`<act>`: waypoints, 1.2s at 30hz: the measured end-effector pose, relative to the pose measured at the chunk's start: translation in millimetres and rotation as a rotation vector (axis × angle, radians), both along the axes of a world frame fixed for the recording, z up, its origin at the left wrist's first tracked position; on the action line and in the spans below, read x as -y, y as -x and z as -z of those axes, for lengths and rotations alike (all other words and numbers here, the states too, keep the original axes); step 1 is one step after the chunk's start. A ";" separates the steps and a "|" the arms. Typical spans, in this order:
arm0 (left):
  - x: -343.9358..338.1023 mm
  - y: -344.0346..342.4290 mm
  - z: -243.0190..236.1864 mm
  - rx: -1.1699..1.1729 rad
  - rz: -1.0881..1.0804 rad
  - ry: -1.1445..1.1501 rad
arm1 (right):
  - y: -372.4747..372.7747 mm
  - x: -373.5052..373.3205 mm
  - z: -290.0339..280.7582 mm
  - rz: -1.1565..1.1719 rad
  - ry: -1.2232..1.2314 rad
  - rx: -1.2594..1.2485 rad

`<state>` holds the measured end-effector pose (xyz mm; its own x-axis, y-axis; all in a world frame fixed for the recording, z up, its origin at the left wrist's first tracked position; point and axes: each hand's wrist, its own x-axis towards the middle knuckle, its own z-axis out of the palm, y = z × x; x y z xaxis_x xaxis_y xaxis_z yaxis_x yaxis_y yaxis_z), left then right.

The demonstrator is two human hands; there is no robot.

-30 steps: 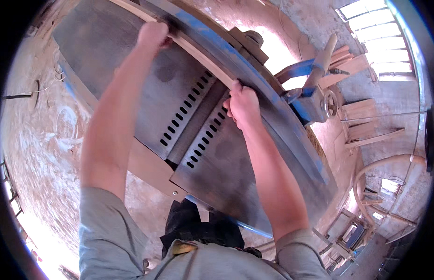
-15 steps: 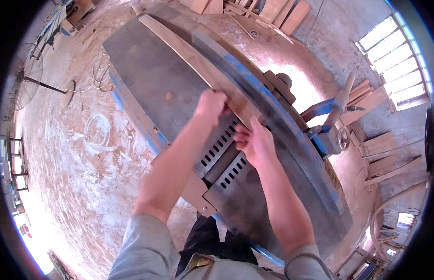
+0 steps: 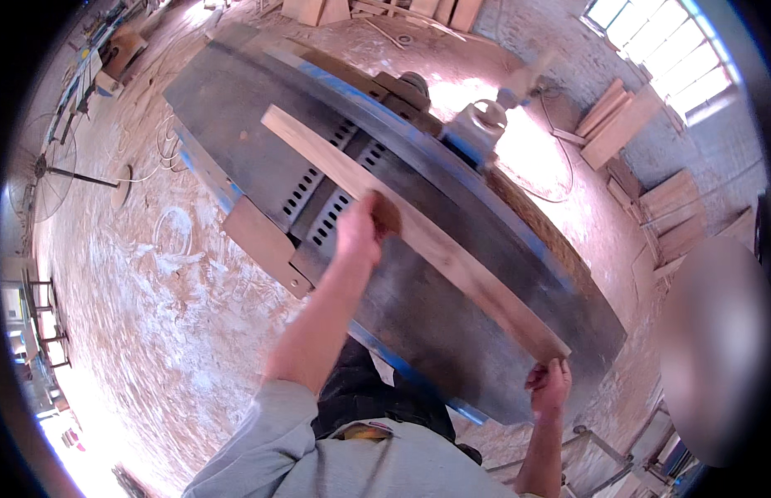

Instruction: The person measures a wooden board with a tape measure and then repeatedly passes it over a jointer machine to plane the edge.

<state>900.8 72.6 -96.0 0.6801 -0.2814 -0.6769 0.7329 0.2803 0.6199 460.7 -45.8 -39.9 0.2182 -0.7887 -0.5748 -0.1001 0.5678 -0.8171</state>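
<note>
A long, pale wooden board (image 3: 456,253) slants over the dark metal bed (image 3: 418,307) of a jointer, from upper left to lower right. Its far end reaches past the slotted plates (image 3: 325,217) at the cutter opening. My left hand (image 3: 362,228) grips the board's near edge around its middle, fingers partly hidden. At the board's lower right end, my right hand (image 3: 549,386) is closed on the corner. Whether the board rests flat on the bed or is slightly raised, I cannot tell. The blue-edged fence (image 3: 485,212) runs along the far side, apart from the board.
A tan plate (image 3: 267,249) juts from the jointer's near side. Beyond the fence sits a motor-like part (image 3: 476,129). A standing fan (image 3: 49,170) is at far left, with loose cable on the dusty floor. Planks (image 3: 622,124) lean by the window wall. A blurred patch covers the right side.
The board has come back toward me and to the right, away from the fence. My right hand went from its middle to its lower end; my view shifted too.
</note>
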 end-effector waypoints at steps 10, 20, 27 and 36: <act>125.2 195.7 18.3 0.314 0.508 -0.302 | 218.8 121.3 91.8 0.117 -0.032 -0.269; 159.3 198.2 27.3 0.690 0.481 -0.639 | 194.9 183.5 82.2 -0.172 -0.052 -0.498; 165.3 207.3 15.9 0.776 0.461 -0.721 | 192.1 174.2 75.6 -0.366 0.053 -0.667; 146.6 114.9 60.6 0.827 0.384 -0.690 | 117.3 161.9 68.4 -0.440 0.077 -0.613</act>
<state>785.9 -74.0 -156.6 0.9389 -0.3085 -0.1527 -0.0074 -0.4618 0.8870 343.4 -207.7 -108.3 0.1811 -0.7455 -0.6414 -0.7536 0.3138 -0.5776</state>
